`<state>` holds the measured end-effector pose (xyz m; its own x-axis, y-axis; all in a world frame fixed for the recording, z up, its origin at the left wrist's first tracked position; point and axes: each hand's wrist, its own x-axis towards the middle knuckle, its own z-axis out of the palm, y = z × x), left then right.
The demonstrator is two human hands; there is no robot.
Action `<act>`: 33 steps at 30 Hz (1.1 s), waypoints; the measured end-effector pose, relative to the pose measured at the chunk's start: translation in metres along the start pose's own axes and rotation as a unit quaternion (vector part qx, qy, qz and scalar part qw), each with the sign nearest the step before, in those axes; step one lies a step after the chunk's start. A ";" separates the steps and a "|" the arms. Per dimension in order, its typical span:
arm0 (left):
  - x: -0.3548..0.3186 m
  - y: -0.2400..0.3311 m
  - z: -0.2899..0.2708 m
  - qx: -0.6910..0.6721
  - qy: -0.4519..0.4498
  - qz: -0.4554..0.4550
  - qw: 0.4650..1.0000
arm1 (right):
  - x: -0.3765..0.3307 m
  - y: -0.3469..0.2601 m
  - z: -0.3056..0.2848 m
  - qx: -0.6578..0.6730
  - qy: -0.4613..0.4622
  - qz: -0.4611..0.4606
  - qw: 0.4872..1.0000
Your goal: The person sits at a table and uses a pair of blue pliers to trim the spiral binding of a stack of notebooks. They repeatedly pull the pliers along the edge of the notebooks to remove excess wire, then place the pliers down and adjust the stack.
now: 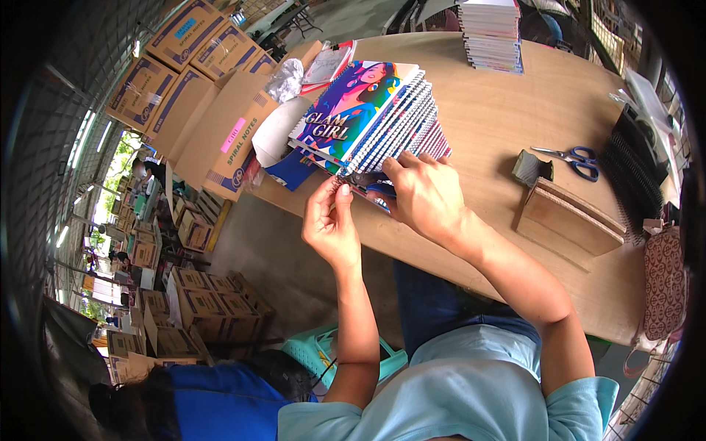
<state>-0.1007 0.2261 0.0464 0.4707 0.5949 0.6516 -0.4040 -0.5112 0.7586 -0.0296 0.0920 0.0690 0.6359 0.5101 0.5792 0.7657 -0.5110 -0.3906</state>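
A tall stack of spiral notebooks (397,125) stands near the table's left front edge, the top one with a colourful illustrated cover. At the stack's near corner, my left hand (332,224) has its thumb and fingertips pinched on a thin, dark, curled piece of wire (346,178). My right hand (430,197) is closed beside the lower notebooks, its fingers curled round a blue-handled tool (382,190). The working end of that tool is mostly hidden, so its exact kind does not show. Both hands are close together at the table edge.
Scissors (581,163), a cardboard holder (570,217) and black binding combs (636,165) lie on the table's right. Another paper stack (491,37) stands at the far edge. Brown cartons (228,132) crowd the left. A person in blue (220,393) is close at lower left.
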 end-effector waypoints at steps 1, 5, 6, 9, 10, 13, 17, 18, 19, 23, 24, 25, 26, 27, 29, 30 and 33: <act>-0.001 0.000 0.001 -0.003 0.002 -0.008 1.000 | 0.000 0.003 0.003 0.017 -0.016 0.007 1.000; -0.002 0.005 -0.003 -0.012 0.010 -0.023 1.000 | -0.006 0.001 -0.011 0.001 0.024 0.019 1.000; -0.002 0.006 -0.004 -0.013 0.010 -0.024 1.000 | -0.007 0.000 -0.016 -0.010 0.050 0.019 0.999; 0.001 0.013 -0.003 0.000 -0.015 -0.007 1.000 | -0.006 0.002 -0.019 -0.029 0.072 0.017 0.997; 0.002 0.014 -0.003 0.022 -0.019 0.003 1.000 | -0.005 0.002 -0.019 -0.034 0.069 0.016 0.997; 0.005 0.016 -0.002 0.068 -0.028 0.026 0.997 | -0.003 0.002 -0.019 -0.050 0.062 0.016 0.997; 0.005 0.020 -0.002 0.071 -0.022 0.020 0.997 | 0.000 -0.001 -0.021 -0.022 0.058 0.019 0.998; 0.005 0.020 -0.002 0.067 -0.020 0.015 0.997 | -0.002 -0.001 -0.020 -0.024 0.062 0.018 0.998; 0.005 0.019 -0.002 0.065 -0.020 0.017 0.998 | -0.002 0.000 -0.019 -0.025 0.066 0.016 0.997; 0.005 0.018 -0.002 0.070 -0.019 0.017 0.997 | 0.000 0.002 -0.017 -0.011 0.054 0.016 0.998; 0.006 0.019 -0.002 0.075 -0.018 0.015 0.997 | 0.000 0.002 -0.018 -0.006 0.057 0.015 0.998; 0.006 0.018 -0.002 0.075 -0.018 0.014 0.997 | 0.000 0.002 -0.018 -0.002 0.060 0.015 0.998; 0.005 0.016 -0.003 0.075 -0.017 0.013 0.997 | 0.000 0.001 -0.019 -0.003 0.057 0.014 0.998; 0.004 0.015 -0.003 0.074 -0.017 0.012 0.997 | 0.000 0.001 -0.019 -0.005 0.055 0.013 0.998; 0.004 0.016 -0.003 0.065 -0.015 0.016 0.998 | -0.001 0.000 -0.018 -0.008 0.060 0.007 0.998; 0.005 0.016 -0.002 0.060 -0.015 0.018 0.998 | -0.001 0.000 -0.018 -0.010 0.067 0.001 0.998; 0.005 0.014 -0.002 0.052 -0.005 0.034 0.998 | 0.000 0.003 -0.014 0.005 0.062 -0.007 0.998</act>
<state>-0.1058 0.2231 0.0604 0.4529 0.5505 0.7013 -0.3516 -0.6126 0.7079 -0.0283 0.0806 0.0779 0.6091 0.4268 0.6685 0.7754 -0.4976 -0.3888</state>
